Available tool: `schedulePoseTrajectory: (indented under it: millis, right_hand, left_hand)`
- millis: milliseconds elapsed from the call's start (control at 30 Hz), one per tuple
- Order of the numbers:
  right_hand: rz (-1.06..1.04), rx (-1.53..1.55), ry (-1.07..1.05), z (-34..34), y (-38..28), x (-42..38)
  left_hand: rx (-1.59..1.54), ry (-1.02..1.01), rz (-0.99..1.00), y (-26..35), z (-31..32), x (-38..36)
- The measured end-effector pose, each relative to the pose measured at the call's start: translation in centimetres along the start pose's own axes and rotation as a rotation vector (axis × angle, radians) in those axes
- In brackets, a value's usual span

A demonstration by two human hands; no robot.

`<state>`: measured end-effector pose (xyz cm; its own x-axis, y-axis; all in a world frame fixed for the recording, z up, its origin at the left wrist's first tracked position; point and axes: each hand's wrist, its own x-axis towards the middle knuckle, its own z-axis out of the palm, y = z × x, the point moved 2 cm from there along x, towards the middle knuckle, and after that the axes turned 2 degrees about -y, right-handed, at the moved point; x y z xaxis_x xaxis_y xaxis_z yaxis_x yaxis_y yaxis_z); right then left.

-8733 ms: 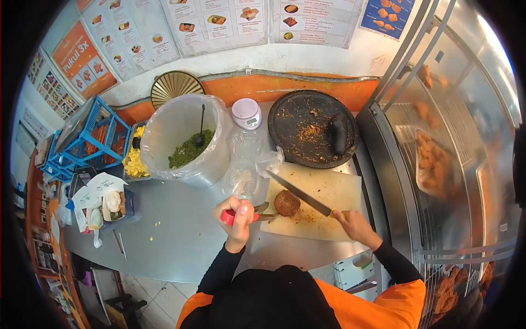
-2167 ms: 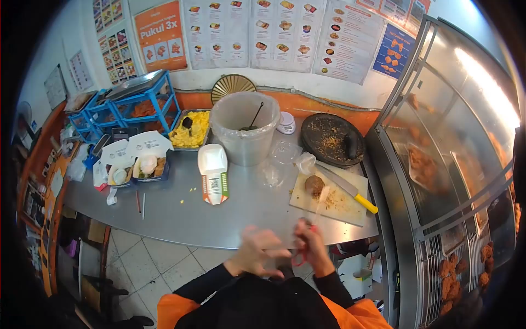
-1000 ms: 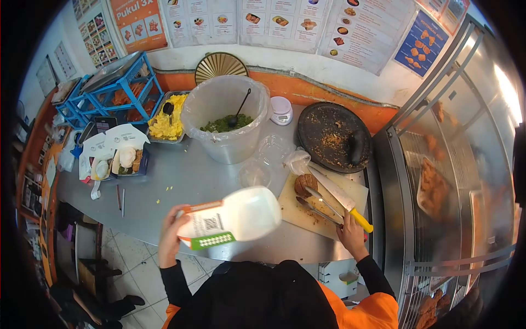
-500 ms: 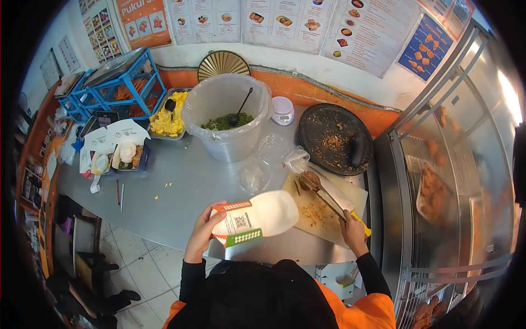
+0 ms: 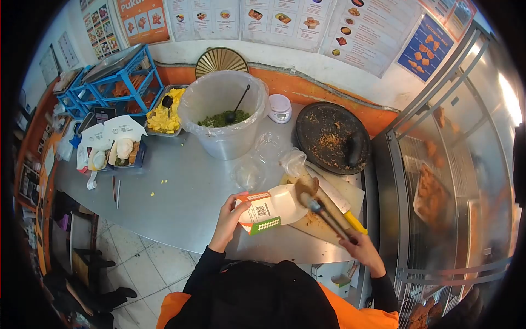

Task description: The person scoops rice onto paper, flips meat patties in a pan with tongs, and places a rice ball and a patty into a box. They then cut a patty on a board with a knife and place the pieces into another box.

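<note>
My left hand [image 5: 226, 220] grips an open paper food box [image 5: 285, 204] by its printed end, fingers closed round the side flap. Metal tongs [image 5: 327, 218], slightly blurred, are held in my right hand [image 5: 365, 252]. Their tips pinch a brown piece of fried food [image 5: 308, 191], which overlaps the box's right edge in this view. Below and beyond the tongs lies a cutting board [image 5: 352, 196] with brown crumbs. A knife [image 5: 333, 196] with a yellow handle rests across it, its handle right beside the tongs.
A round black stone mortar [image 5: 323, 123], a lined bucket [image 5: 219, 140] of chopped greens and a small scale [image 5: 280, 109] stand at the back. Two filled boxes [image 5: 118, 151] and a tray of yellow food [image 5: 164, 118] sit left. A glass-fronted cabinet [image 5: 455, 164] borders the right.
My left hand has carried the box right, towards the board. My right hand has lifted the piece off the board with the tongs and brought it to the box's edge.
</note>
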<state>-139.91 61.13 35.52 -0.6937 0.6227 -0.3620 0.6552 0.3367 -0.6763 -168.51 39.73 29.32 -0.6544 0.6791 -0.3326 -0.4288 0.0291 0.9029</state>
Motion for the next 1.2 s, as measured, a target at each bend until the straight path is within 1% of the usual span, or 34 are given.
schedulePoseTrajectory:
  millis: [67, 100, 133, 200, 233, 267, 333, 367, 400, 467, 500, 533, 633, 700, 733, 800, 833, 900, 933, 1000, 1033, 1067, 1133, 1200]
  right_hand:
    - [0.085, 0.103, -0.222, 1.6, -1.7, -0.5]
    - [-0.051, -0.004, -0.224, 2.5, -1.3, 0.0]
    - [-0.050, -0.005, -0.221, 2.6, -1.8, 0.0]
    - [0.130, 0.108, -0.248, 2.5, -2.6, 0.0]
    - [0.179, 0.208, -0.236, 2.4, -1.8, 0.3]
    - [0.179, 0.207, -0.240, 2.6, -1.5, 0.8]
    - [0.110, 0.070, 0.093, 2.3, -1.4, 1.8]
    - [-0.167, -0.141, 0.284, 3.6, 4.1, 4.3]
    - [-0.170, -0.142, 0.282, 4.1, 4.9, 5.1]
    - [-0.207, -0.313, 0.361, 4.6, 4.7, 5.7]
    - [-0.207, -0.228, 0.355, 5.0, 4.5, 5.9]
    - [-0.213, -0.229, 0.350, 5.3, 3.8, 5.7]
    - [-0.192, -0.243, 0.309, 6.1, 1.3, 4.9]
    - [-0.052, 0.000, 0.133, 7.8, 0.5, 4.5]
    - [-0.072, 0.079, 0.063, 8.8, 0.3, 4.1]
    - [0.014, 0.190, -0.113, 9.5, -3.1, 2.1]
    - [0.009, 0.187, -0.119, 9.6, -3.7, 1.7]
    - [0.061, 0.197, -0.281, 10.2, -4.1, 0.9]
    - [0.060, 0.194, -0.285, 10.6, -3.2, 1.3]
    - [-0.154, -0.028, 0.087, 11.0, -0.9, 2.9]
    - [-0.162, -0.144, 0.210, 10.7, -1.1, 3.4]
    - [-0.161, -0.145, 0.209, 10.7, -0.7, 4.0]
    - [-0.175, -0.261, 0.242, 10.5, 0.2, 5.1]
    - [-0.148, -0.250, 0.242, 10.7, 0.5, 5.2]
  left_hand:
    - [-0.024, 0.001, 0.011, -0.8, -0.3, -0.3]
    - [-0.011, 0.007, 0.015, -1.2, -0.9, -0.6]
    - [0.000, 0.015, 0.021, -1.7, -1.5, -0.8]
    - [-0.041, 0.029, 0.040, -2.5, -2.9, -1.5]
    - [-0.118, 0.039, -0.003, -2.8, -3.5, -2.1]
    - [-0.193, 0.050, -0.047, -3.1, -4.2, -2.6]
    - [-0.182, 0.076, -0.060, -3.3, -5.0, -3.6]
    - [-0.202, 0.111, -0.046, -3.0, -5.2, -4.2]
    - [-0.225, 0.146, -0.030, -2.9, -5.5, -4.5]
    - [-0.250, 0.176, -0.020, -3.0, -6.5, -5.0]
    - [-0.229, 0.193, -0.011, -3.0, -7.1, -5.3]
    - [-0.209, 0.209, -0.001, -3.0, -7.4, -5.5]
    - [-0.191, 0.250, 0.024, -2.7, -7.8, -6.0]
    - [-0.184, 0.276, 0.023, -2.5, -7.8, -6.3]
    - [-0.204, 0.300, 0.033, -2.4, -7.6, -6.5]
    - [-0.226, 0.331, 0.050, -2.1, -7.3, -6.5]
    - [-0.197, 0.336, 0.046, -2.1, -7.3, -6.4]
    - [-0.171, 0.346, 0.053, -2.0, -7.1, -6.4]
    - [-0.173, 0.351, 0.052, -1.9, -7.3, -6.3]
    - [-0.176, 0.327, 0.060, -2.0, -7.4, -6.1]
    - [-0.177, 0.328, 0.057, -2.0, -7.4, -6.2]
    - [-0.172, 0.322, 0.059, -2.0, -7.4, -6.2]
    - [-0.165, 0.319, 0.060, -2.1, -7.6, -6.4]
    - [-0.157, 0.308, 0.043, -2.4, -7.8, -6.3]
